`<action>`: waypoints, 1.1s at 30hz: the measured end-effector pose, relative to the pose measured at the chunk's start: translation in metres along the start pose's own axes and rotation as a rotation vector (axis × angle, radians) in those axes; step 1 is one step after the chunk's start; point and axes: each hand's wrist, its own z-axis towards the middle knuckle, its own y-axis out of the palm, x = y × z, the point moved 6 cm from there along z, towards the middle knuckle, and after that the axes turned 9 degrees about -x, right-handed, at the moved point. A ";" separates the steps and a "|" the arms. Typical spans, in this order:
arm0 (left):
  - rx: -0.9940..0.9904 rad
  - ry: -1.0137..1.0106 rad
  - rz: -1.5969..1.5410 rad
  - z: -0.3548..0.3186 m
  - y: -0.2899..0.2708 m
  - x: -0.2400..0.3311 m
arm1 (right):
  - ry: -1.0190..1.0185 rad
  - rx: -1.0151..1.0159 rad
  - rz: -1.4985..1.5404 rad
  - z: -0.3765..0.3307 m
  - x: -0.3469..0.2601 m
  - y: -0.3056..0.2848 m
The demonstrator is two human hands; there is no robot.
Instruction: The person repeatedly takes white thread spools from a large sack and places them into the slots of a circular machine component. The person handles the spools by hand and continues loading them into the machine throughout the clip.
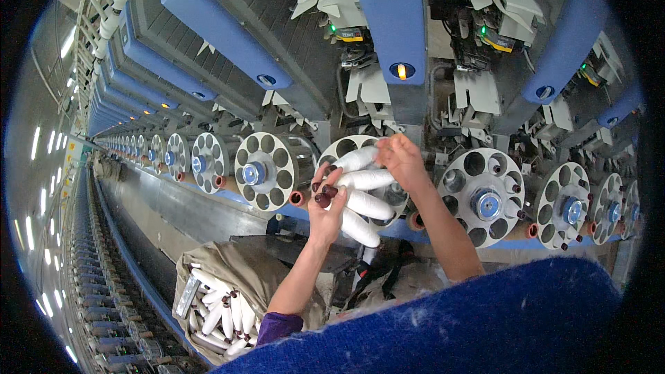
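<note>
Left hand (325,211) clamped on a fan of white yarn bobbins (364,204), dark tube ends at the fingertips, long axes running rightward; right hand (400,159) nearer, fingers pinched on the uppermost bobbin (357,159), just before the round holed magazine (346,145).

A single head-worn fisheye camera looks down and forward from close range over the wearer's own arms, the left hand (325,208) and right hand (403,161) near frame centre. It faces a winding machine (388,34) directly ahead; the row of round magazines (201,163) curves away toward the left rim.
</note>
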 end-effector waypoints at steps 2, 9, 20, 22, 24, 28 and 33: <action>-0.001 0.028 0.178 0.001 -0.007 0.001 | 0.027 0.020 -0.519 -0.007 -0.010 -0.001; 0.038 -0.034 0.160 0.003 -0.022 -0.013 | 0.024 -0.074 -1.183 -0.018 0.022 -0.018; 0.056 0.162 0.123 0.015 -0.015 -0.007 | -0.089 0.044 -0.067 -0.038 -0.002 -0.003; 0.136 0.005 -0.349 0.011 -0.031 -0.020 | -0.042 0.076 -0.698 -0.050 -0.017 0.009; 0.194 -0.040 -0.501 0.004 -0.043 -0.023 | 0.120 0.091 -1.146 -0.058 -0.016 0.014; 0.212 -0.095 -0.580 -0.005 -0.048 -0.027 | 0.295 0.093 -1.285 -0.066 0.010 0.005; 0.127 -0.070 -0.514 -0.002 -0.037 -0.028 | 0.070 0.222 -0.949 -0.074 0.039 -0.019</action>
